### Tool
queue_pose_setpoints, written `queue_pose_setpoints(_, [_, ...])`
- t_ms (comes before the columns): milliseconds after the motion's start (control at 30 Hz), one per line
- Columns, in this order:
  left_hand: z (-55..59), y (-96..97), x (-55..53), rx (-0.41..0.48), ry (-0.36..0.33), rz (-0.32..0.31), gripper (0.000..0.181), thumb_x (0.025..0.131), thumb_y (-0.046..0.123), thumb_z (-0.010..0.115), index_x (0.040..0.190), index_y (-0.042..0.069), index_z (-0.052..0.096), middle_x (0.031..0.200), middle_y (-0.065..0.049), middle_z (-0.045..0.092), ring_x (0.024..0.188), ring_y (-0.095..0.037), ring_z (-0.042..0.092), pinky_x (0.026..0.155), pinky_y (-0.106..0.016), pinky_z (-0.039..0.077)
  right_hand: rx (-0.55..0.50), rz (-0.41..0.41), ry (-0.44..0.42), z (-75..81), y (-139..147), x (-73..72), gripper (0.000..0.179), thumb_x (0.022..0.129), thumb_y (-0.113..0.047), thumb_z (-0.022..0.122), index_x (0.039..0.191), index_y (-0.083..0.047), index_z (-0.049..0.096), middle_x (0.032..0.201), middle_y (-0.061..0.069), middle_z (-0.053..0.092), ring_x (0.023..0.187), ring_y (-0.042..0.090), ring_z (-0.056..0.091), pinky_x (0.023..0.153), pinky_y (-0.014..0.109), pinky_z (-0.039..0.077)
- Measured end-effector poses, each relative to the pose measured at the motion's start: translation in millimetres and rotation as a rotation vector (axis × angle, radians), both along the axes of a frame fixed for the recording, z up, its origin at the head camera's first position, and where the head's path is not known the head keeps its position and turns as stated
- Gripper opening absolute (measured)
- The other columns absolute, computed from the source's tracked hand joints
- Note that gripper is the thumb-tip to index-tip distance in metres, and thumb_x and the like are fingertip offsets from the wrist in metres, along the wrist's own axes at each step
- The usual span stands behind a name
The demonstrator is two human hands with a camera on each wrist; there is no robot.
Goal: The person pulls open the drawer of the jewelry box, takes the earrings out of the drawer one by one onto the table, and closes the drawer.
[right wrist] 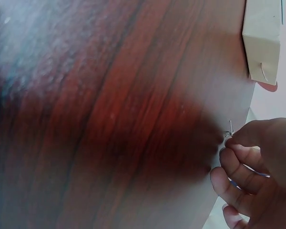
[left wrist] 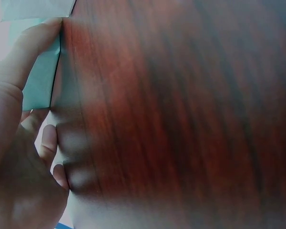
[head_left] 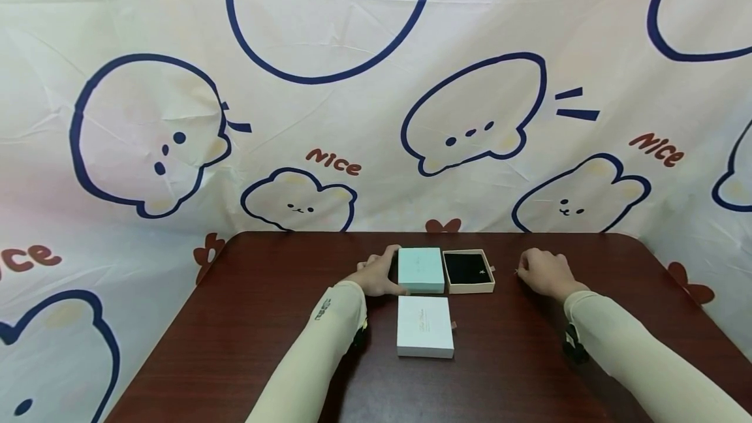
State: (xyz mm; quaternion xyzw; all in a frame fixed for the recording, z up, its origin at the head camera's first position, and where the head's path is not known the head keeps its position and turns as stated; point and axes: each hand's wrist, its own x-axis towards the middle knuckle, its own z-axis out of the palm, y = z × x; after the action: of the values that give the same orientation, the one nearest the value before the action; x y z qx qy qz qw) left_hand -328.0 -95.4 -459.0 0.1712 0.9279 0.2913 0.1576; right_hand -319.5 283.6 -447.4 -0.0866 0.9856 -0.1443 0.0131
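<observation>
My left hand (head_left: 377,275) grips a turquoise box (head_left: 420,271) from its left side, the thumb at the near edge and the index finger by the far corner. In the left wrist view the thumb lies along the turquoise box (left wrist: 42,81). To the right, my right hand (head_left: 546,271) pinches a tiny silver stud earring (right wrist: 229,132) between thumb and forefinger, its thin post sticking up. Between the hands lies an open cream box tray (head_left: 471,289) with a black pad (head_left: 464,269), which bears a small star-shaped silver piece (head_left: 482,272).
A white lidded box (head_left: 424,325) with a small pull tab lies in front of the turquoise one. All stand on a dark red-brown wooden table (head_left: 264,344). A white curtain (head_left: 376,116) printed with cartoon animals hangs behind the table's far edge.
</observation>
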Motion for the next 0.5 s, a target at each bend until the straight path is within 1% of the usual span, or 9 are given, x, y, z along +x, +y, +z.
queue_pose_setpoints(233, [-2.1,0.1,-1.4,-0.012,0.001,0.006,0.109,0.084,0.046,0.081,0.162,0.020,0.009,0.156,-0.018,0.038,0.139,-0.035,0.033,0.099,-0.049,0.031,0.000,0.005,-0.006,-0.7,0.2,2.7,0.018,0.095,-0.016,0.059,0.079,-0.010,0.065,0.068,0.001,0.060,0.065,0.017,0.053,0.066,0.036,0.033])
queue_pose_setpoints(500, [-1.0,0.1,-0.8,-0.017,0.005,-0.007,0.109,0.084,0.046,0.081,0.162,0.019,0.009,0.157,-0.019,0.035,0.141,-0.035,0.032,0.097,-0.047,0.030,0.029,0.036,0.018,1.2,-0.4,6.9,0.018,0.094,-0.016,0.060,0.076,-0.012,0.063,0.068,-0.001,0.058,0.063,0.015,0.051,0.064,0.034,0.032])
